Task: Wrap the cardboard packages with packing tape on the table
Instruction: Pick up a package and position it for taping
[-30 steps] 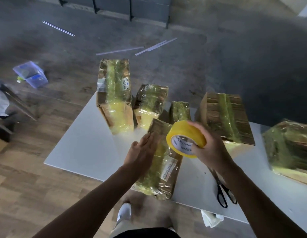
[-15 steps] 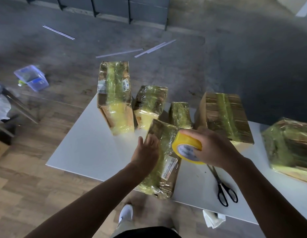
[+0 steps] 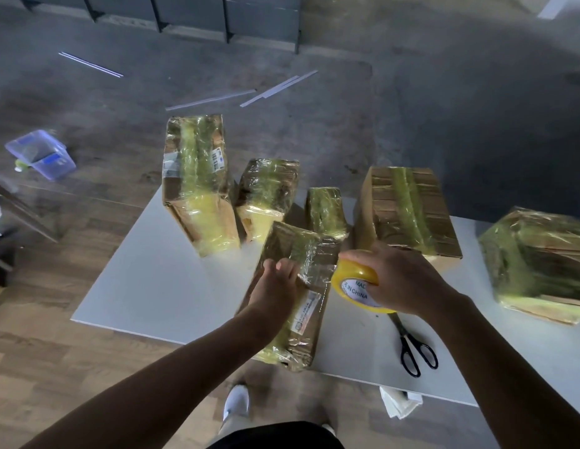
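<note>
Pinning the strip down with curled fingers, the left hand (image 3: 277, 286) holds the package (image 3: 303, 332) at the near edge of the table (image 3: 172, 286), while the right hand (image 3: 403, 280), clamped on the tape roll (image 3: 355, 280) just beside it, would do best to pull taut and level so the band lands flat.

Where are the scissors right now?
In the head view, the black scissors lie on the white table near its front edge, right of the package being taped, just nearer the person than the right hand gripping the tape roll.
</note>
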Tool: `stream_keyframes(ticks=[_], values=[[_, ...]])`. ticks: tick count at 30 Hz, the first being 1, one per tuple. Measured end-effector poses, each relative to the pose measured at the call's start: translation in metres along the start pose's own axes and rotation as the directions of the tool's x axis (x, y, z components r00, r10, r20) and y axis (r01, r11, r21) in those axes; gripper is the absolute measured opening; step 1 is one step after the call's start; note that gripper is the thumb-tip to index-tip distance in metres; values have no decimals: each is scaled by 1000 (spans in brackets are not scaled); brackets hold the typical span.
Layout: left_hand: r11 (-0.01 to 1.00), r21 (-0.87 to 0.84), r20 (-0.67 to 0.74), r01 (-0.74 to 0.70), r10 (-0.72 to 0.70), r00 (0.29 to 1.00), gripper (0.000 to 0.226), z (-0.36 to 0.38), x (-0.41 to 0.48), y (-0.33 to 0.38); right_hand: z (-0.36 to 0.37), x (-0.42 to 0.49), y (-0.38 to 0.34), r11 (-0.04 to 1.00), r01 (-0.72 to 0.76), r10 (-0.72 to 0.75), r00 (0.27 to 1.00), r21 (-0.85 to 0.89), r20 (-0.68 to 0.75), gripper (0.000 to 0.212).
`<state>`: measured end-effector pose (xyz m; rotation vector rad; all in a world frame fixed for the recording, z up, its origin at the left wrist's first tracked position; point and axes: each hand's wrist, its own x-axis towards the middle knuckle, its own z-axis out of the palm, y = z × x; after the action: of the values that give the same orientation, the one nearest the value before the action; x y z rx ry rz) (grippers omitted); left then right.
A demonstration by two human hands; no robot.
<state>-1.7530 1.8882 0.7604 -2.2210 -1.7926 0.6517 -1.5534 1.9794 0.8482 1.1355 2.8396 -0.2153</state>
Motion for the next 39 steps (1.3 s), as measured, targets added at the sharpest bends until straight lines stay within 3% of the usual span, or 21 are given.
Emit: stream_keyframes(ticks=[3,7,12,19,26,34,37,39], values=[[997,-79,-11,-4,3,1000,27,-5,1,1,3,-1,2,1000,-1,0,1000,-14,-4,68],[998,-56,75,22,-18,997,39,-5,-1,14,6,-2,5,1000,3,-3,1000,4,-15,66],[986,-166,-7,-2,1,1000,23,-7,-1,11,13,-3,8,1000,-14,14,1000,8,-12,67],[962,-269,-22,46,-54,998,59,-20,-3,14,11,-9,11,998,-25,24,999,57,33,68],[959,-275,-25,66,-75,997,61,-24,-1,15,9,-16,22,1000,-6,7,998,-14,61,64],[902,-398,222,168,-83,971,59,-50,10,26,39,-21,27,999,-33,36,997,-34,75,70],[857,-446,310,258,-122,943,80,-57,11,37,52,-19,23,999,-50,48,997,20,61,66],[854,-390,371,344,-196,908,79,-52,12,47,57,-17,20,997,-55,52,997,51,54,65]])
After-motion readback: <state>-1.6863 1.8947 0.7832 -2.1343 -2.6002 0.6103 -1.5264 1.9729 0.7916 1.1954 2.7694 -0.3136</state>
